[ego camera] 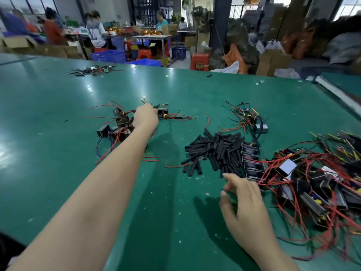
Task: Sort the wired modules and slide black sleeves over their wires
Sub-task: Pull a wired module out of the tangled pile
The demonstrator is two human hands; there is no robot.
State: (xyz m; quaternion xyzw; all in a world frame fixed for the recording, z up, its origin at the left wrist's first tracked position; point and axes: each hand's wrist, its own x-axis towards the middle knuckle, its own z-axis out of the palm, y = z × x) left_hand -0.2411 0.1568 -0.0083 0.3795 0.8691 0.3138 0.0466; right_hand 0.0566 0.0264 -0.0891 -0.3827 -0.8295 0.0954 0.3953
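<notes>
On the bench: green mat point(58, 114), glossy, with window glare at left and pale specks and scraps scattered across it.
Far edge: runs across the upper view; a small bundle of wires point(91, 70) lies near it at left, a short black offcut point(209, 75) near it at centre.
Right edge: a white rail point(338, 91) runs diagonally along the mat's upper right.
Sorted pile: black modules point(119, 124) with red and blue leads, left of centre, well apart from the other piles.
Left hand point(145, 117): arm stretched forward over the sorted pile; fingers curled at the pile's far side, thin wire ends showing just past them. Whether it pinches those wires cannot be told.
Sleeves point(216, 151): loose heap of short black tubes, centre right, touching the big pile on its right.
Unsorted pile point(312, 180): modules tangled in red and yellow wire, filling the right of the mat to the frame edge.
Small cluster point(248, 118): a few modules and leads beyond the sleeves, apart from them.
Right hand point(244, 200): above the mat just near of the sleeves, fingers loosely spread and bent, gripping nothing.
Open mat: broad bare stretches at left, between the two arms, and beyond the piles.
Room: workshop behind; seated workers point(95, 30) at tables, blue crates point(109, 55), red stools point(199, 62), stacked cartons point(273, 63) at right.
</notes>
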